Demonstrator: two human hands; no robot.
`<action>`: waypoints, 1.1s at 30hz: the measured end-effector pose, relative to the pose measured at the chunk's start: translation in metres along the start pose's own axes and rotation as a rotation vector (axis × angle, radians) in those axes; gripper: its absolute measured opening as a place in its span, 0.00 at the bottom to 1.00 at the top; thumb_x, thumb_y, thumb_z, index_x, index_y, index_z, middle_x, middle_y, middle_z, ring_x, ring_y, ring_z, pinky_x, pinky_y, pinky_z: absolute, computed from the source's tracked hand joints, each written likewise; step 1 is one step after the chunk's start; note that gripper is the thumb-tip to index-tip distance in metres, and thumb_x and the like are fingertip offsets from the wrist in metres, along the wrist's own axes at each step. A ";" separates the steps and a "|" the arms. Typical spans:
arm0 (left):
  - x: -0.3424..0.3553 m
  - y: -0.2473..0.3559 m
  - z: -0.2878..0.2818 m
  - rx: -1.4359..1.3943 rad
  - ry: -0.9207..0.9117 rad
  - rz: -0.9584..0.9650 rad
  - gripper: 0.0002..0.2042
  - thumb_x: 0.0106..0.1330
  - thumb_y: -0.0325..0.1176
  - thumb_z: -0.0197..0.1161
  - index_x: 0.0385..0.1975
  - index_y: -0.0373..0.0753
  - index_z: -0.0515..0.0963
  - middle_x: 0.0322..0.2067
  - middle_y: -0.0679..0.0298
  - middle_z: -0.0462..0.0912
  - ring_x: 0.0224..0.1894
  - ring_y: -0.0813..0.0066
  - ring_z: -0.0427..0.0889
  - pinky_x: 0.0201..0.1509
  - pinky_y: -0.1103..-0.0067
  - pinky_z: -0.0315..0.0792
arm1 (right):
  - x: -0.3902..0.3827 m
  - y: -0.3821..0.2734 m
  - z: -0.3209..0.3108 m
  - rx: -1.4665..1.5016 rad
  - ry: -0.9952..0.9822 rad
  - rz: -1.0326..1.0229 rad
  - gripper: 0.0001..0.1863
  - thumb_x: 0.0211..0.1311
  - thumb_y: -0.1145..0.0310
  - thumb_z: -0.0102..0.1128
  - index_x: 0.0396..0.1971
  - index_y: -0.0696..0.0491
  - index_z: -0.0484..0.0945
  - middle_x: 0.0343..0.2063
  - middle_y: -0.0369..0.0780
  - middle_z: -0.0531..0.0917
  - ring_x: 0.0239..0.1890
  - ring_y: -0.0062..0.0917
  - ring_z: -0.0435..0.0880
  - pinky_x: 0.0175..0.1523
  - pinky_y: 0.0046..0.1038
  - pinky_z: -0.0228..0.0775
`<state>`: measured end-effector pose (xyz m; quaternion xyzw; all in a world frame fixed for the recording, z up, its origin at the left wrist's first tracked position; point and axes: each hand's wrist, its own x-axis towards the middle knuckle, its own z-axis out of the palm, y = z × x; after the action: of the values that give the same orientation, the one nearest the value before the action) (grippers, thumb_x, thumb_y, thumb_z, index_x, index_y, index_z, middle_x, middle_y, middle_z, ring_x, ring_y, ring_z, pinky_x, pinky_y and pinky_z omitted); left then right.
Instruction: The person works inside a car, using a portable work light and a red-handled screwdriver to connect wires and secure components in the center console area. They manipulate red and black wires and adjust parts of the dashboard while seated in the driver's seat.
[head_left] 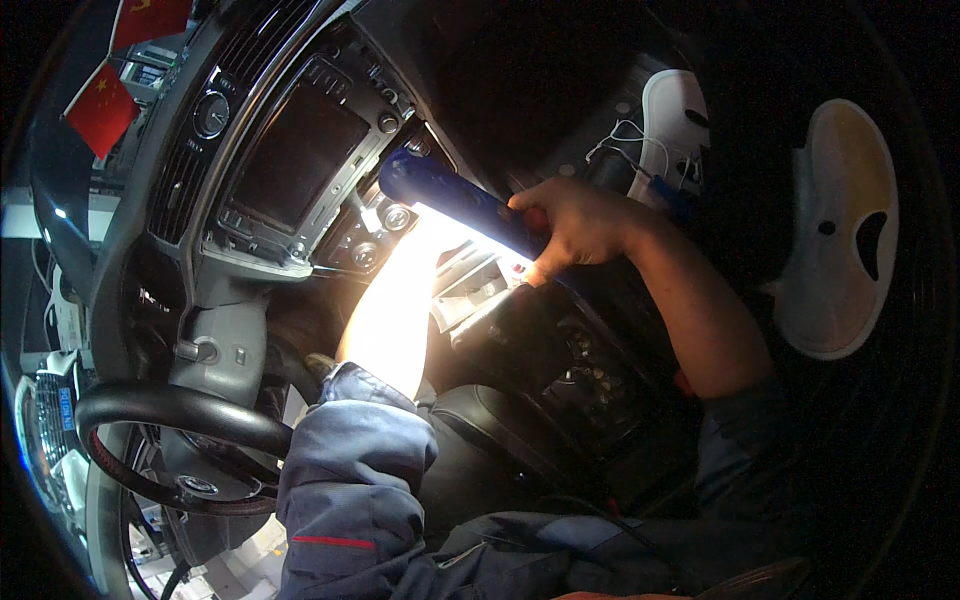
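My right hand (pixel 572 225) is wrapped round a blue tube-shaped work light (pixel 440 190), which lies slantwise in front of the car's centre console. The light's lit strip glares down and to the left. My left forearm reaches up from below into that glare. The left hand (pixel 440 238) is washed out behind the light, close to the console, and its fingers cannot be made out. Round knobs (pixel 365 255) of a control panel show just left of it. Below the light, an opened-up part of the console (pixel 475 292) is brightly lit. A dark screen unit (pixel 300 155) is farther left.
The steering wheel (pixel 180 405) stands at the lower left, near my left sleeve. Air vents and a round clock (pixel 211 114) line the dashboard. Small red flags (pixel 104 108) hang at the upper left. White oblong pieces (pixel 842 230) lie at the right, one beside a thin white cord (pixel 628 133).
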<state>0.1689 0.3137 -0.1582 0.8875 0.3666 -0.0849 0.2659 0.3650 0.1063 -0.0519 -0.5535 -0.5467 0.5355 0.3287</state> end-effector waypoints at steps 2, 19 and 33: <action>-0.002 0.001 -0.004 -0.077 -0.008 -0.025 0.14 0.72 0.35 0.59 0.50 0.33 0.82 0.45 0.59 0.84 0.50 0.72 0.83 0.57 0.75 0.75 | -0.002 -0.002 0.000 0.000 0.002 0.028 0.47 0.39 0.68 0.84 0.63 0.65 0.72 0.45 0.49 0.87 0.46 0.32 0.87 0.53 0.33 0.78; -0.098 -0.039 -0.037 -0.962 0.001 0.019 0.16 0.72 0.35 0.61 0.51 0.31 0.82 0.46 0.59 0.86 0.49 0.74 0.85 0.56 0.77 0.76 | -0.003 -0.012 0.006 -0.102 0.043 0.080 0.40 0.36 0.72 0.83 0.57 0.58 0.79 0.43 0.46 0.89 0.43 0.35 0.88 0.52 0.38 0.80; -0.068 -0.068 -0.039 -1.018 -0.187 0.088 0.22 0.64 0.35 0.72 0.56 0.34 0.80 0.42 0.63 0.85 0.43 0.74 0.83 0.52 0.76 0.77 | 0.002 -0.006 0.012 -0.279 0.126 -0.189 0.32 0.36 0.72 0.81 0.49 0.57 0.83 0.41 0.43 0.88 0.44 0.35 0.88 0.51 0.36 0.79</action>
<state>0.0711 0.3335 -0.1298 0.6490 0.2984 0.0365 0.6988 0.3517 0.1067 -0.0492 -0.5723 -0.6436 0.3855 0.3312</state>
